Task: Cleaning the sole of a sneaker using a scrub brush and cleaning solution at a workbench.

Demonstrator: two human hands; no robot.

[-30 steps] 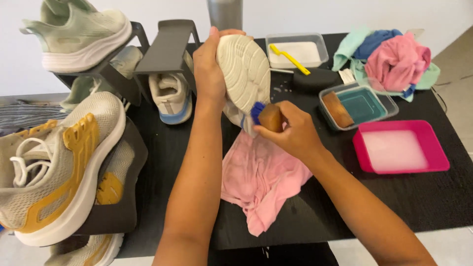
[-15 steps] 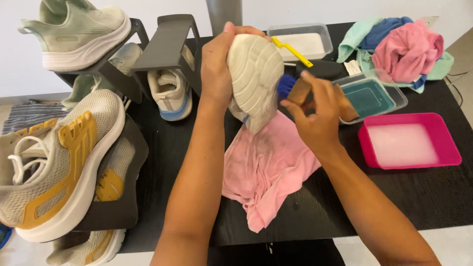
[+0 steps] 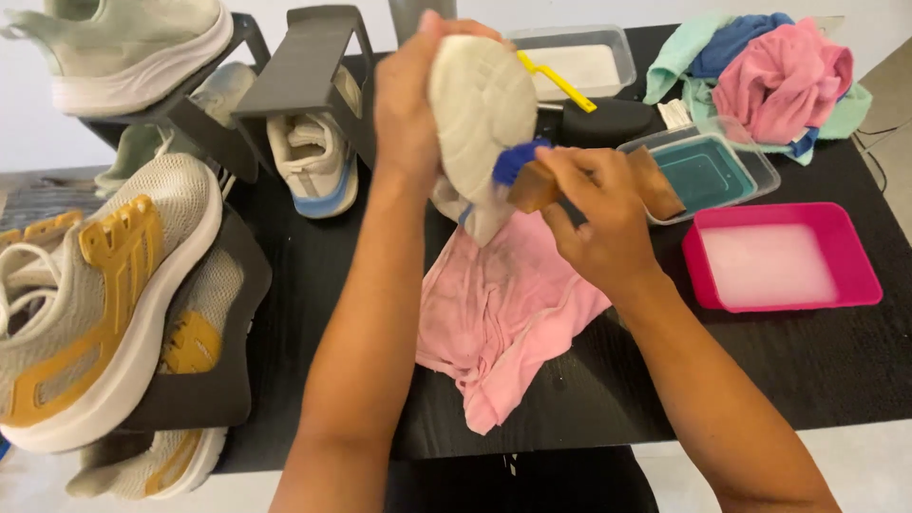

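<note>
My left hand (image 3: 408, 104) holds a white shoe (image 3: 480, 119) up over the table, its pale sole turned toward me. My right hand (image 3: 603, 218) grips a wooden-backed brush with blue bristles (image 3: 522, 176), and the bristles press against the right edge of the sole. Below both hands a stained pink cloth (image 3: 503, 313) lies spread on the black table (image 3: 760, 361).
A pink tray of soapy water (image 3: 779, 261) sits at right, a clear tub with teal liquid (image 3: 708, 171) behind it, then a heap of coloured cloths (image 3: 769, 71). A clear tray with a yellow brush (image 3: 575, 66) stands at the back. Shoe racks with several sneakers (image 3: 104, 285) fill the left.
The brush slid up the sole's right edge half a second ago and has since come back down to mid-sole. The shoe stays held up in my left hand.
</note>
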